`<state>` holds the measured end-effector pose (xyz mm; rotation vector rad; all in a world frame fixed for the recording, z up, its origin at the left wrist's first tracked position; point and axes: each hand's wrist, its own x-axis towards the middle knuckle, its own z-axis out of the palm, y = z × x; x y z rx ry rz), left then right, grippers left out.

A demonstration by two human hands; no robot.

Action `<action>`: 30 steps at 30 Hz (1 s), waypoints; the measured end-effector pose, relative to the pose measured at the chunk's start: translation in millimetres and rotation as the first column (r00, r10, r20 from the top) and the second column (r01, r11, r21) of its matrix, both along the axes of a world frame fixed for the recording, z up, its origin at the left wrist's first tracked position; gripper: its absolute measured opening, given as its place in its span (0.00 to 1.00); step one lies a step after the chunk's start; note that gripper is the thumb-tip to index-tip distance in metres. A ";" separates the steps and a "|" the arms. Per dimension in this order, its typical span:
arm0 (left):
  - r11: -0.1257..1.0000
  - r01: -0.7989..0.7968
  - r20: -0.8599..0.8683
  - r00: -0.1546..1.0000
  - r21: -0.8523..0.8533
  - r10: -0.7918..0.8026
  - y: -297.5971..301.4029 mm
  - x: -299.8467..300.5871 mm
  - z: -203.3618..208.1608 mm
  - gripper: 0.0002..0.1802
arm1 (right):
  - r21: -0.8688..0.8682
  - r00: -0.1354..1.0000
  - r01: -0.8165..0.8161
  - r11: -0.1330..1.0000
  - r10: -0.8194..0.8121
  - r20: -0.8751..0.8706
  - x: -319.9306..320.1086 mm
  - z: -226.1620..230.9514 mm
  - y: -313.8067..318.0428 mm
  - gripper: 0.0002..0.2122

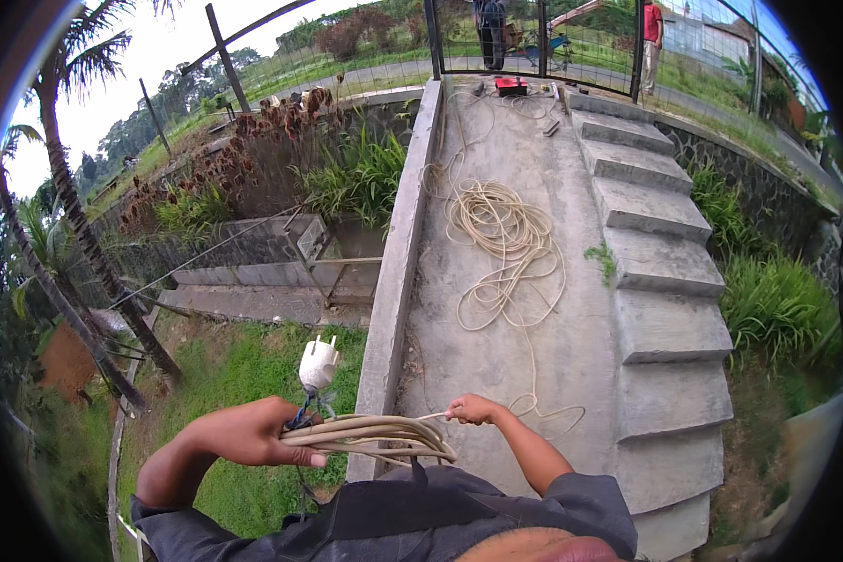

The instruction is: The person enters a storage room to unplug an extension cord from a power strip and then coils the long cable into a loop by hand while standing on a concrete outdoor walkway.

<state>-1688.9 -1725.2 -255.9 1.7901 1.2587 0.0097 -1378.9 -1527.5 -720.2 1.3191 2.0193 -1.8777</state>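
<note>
A coiled bundle of beige electrical cable (375, 430) stretches sideways in front of my chest. My left hand (264, 433) is closed around the bundle's left end, thumb lying along its lower side. Just above that hand a white two-pin plug (319, 363) sticks up, with dark blue strands twisted below it. To the right, my right hand (474, 409) pinches a single run of the same cable where it leaves the bundle. From there the cable trails down to a large loose tangle of cable (501, 225) lying on the concrete ramp (571, 375).
Concrete steps (660, 253) climb along the ramp's right side, and a low wall (398, 272) borders its left. By the black metal gate (539, 42) at the top sits a red box (510, 87). A person in a red shirt (653, 42) and another person (490, 33) stand beyond.
</note>
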 end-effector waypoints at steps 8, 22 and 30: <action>0.997 -0.067 -0.014 0.998 0.024 0.067 17.1 -5.8 -111.8 0.30 | -0.608 0.754 0.350 0.713 -0.600 -0.269 -25.0 -22.0 -108.9 0.15; 0.965 0.205 0.177 0.968 -0.162 -0.176 7.8 -25.7 -198.0 0.25 | 0.167 0.996 -0.084 0.982 0.078 0.043 70.3 -8.8 -177.2 0.20; 0.938 0.150 0.206 0.975 -0.313 -0.087 -7.7 -36.5 -202.5 0.10 | 0.140 0.834 -0.411 0.901 0.309 0.457 83.5 -4.3 -194.8 0.21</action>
